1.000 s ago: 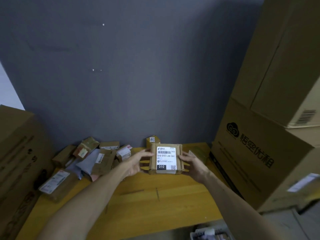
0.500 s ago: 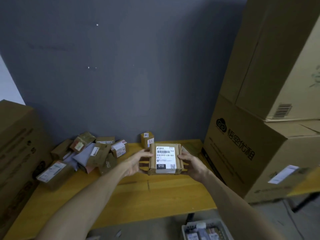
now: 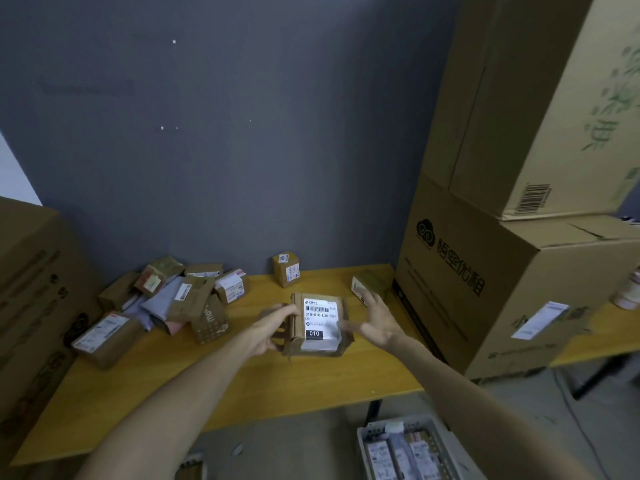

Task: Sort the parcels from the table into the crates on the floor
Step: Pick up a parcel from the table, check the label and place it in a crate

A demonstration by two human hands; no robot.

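Note:
A flat brown parcel (image 3: 320,323) with a white label marked 010 is held above the yellow table (image 3: 242,386). My left hand (image 3: 273,329) grips its left edge. My right hand (image 3: 375,322) is blurred at its right side, fingers spread, off the parcel or barely touching it. A heap of parcels (image 3: 173,299) lies at the table's back left. One small box (image 3: 286,269) stands by the wall, and another parcel (image 3: 367,287) lies behind my right hand. A white crate (image 3: 372,441) with several parcels sits on the floor at the lower right.
Big cardboard boxes (image 3: 485,271) are stacked on the table's right side. Another large box (image 3: 31,289) stands at the left. A dark grey wall (image 3: 225,150) runs behind the table. A table leg (image 3: 374,408) drops near the crate.
My right hand has come off the parcel's right edge and opened its fingers; the left hand keeps hold. The view has tipped down and right, showing more of the floor crate.

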